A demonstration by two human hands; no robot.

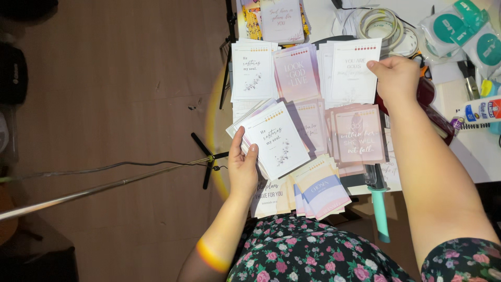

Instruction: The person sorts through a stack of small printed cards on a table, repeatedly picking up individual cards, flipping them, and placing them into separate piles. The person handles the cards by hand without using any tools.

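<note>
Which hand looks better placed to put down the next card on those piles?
Probably the right hand: its fingers already rest on the upper-right white card pile, with nothing gripped that I can see. The left hand is busy holding the card stack.

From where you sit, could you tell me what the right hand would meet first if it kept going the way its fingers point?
Probably the white card pile its fingertips already touch.
</note>
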